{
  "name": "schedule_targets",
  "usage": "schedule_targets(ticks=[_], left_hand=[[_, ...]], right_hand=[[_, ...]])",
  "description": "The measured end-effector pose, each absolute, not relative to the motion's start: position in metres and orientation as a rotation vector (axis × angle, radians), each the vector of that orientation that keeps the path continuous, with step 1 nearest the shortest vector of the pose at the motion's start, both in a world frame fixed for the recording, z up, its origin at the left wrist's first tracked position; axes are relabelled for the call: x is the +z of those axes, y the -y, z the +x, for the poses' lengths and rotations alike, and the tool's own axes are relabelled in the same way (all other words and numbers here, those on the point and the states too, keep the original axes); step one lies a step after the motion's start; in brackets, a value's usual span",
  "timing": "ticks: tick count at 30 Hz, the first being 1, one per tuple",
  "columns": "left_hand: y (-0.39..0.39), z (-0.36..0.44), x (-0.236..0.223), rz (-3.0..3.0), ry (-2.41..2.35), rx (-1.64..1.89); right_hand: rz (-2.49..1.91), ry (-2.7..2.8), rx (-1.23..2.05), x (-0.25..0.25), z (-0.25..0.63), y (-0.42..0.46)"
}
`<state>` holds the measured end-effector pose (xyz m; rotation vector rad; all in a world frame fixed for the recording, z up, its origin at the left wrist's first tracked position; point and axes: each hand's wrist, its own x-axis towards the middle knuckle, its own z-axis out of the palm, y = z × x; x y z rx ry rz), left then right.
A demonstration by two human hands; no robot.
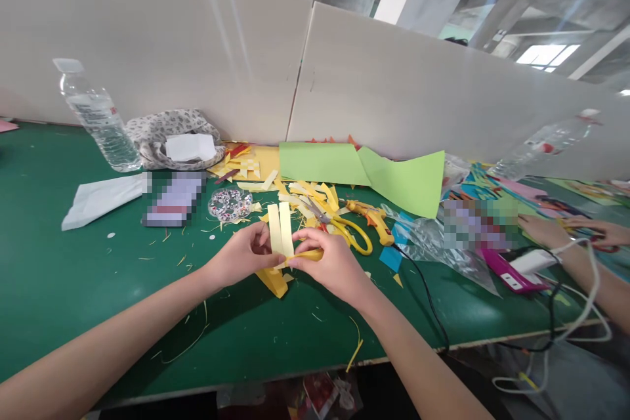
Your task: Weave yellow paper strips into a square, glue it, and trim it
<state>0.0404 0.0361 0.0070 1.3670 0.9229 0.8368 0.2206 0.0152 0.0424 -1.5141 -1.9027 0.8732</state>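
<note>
Both my hands meet over the green table [162,315], near its front. My left hand [249,251] pinches pale yellow paper strips [280,226]; two of them stand upright side by side. My right hand [327,262] grips the same strips from the right at their lower end, where a darker yellow strip crosses them. A folded yellow paper band [273,281] hangs below my left fingers. Just beyond my hands lie yellow-handled scissors [357,234], with cut yellow scraps around their blades. A yellow hot glue gun [371,215] rests right of the scissors.
Green paper sheets [325,164] lean at the back partition [384,85]. On the left are a water bottle [98,118], a spotted cloth bag [172,125], a phone [174,200] and a round bead case [230,203]. Rightward lie clear plastic [443,243], cables and a co-worker's hands [546,231].
</note>
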Motion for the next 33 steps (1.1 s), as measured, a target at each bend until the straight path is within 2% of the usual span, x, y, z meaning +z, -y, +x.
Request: schedule_targets(ticks=[23,33], left_hand=[[-0.0360,0.0418,0.0098,1.186,-0.914,0.768],[-0.0364,0.0390,0.0051,1.253,-0.873,0.797]], right_hand=[[-1.442,1.689,1.011,0.0346,0.2127,-0.0101],[-1.405,1.720,0.857,0.0358,0.2118,-0.0098]])
